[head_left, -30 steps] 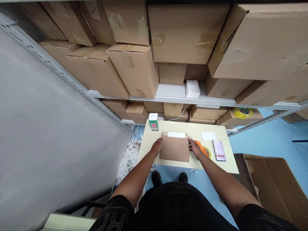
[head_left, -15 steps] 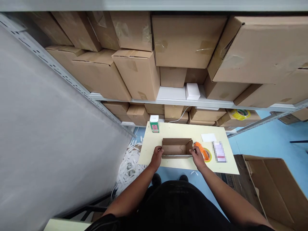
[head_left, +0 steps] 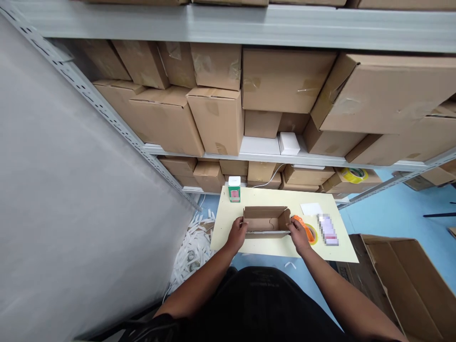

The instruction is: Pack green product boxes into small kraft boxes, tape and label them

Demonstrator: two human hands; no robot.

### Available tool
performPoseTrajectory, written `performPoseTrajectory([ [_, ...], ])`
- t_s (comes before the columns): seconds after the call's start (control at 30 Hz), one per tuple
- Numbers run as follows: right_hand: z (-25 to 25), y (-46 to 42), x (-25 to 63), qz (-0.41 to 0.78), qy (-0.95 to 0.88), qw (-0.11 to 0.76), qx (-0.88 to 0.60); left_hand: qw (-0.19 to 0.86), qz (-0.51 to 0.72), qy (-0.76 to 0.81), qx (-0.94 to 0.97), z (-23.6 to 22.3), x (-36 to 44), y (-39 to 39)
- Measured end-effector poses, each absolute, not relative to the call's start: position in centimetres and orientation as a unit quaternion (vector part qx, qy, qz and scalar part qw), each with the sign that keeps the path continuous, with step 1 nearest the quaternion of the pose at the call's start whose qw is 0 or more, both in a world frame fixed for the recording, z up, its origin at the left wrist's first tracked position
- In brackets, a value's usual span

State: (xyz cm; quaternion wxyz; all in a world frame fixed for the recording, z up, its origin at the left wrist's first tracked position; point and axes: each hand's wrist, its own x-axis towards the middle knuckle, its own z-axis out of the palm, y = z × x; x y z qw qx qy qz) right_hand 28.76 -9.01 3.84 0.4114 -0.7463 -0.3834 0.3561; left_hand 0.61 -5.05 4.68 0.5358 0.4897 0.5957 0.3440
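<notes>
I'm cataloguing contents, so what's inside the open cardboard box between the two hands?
Inside the open cardboard box, brown cardboard surfaces show, with a thin curved line nearer the right hand; no item is visible. The near wall hides the strip just behind it.

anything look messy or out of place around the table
Yes: white strips lie in a loose heap left of the table, and a stray white piece lies apart on the floor beyond its near edge, like scattered litter. Nothing looks clearly odd about the held box.
</notes>
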Motion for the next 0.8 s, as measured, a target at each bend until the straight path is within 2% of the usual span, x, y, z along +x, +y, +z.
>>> performPoseTrajectory([
  [0.4, 8.2, -8.2, 25.3, 0.394, -0.436, 0.416, -0.694, 0.482, 0.416, 0.602, 0.483, 8.5, -4.6, -7.1],
  [0.8, 10.1, -3.3, 26.2, 0.453, -0.592, 0.31, -0.591, 0.374, 0.515, 0.71, 0.301, 9.1, -0.2, -14.2],
])
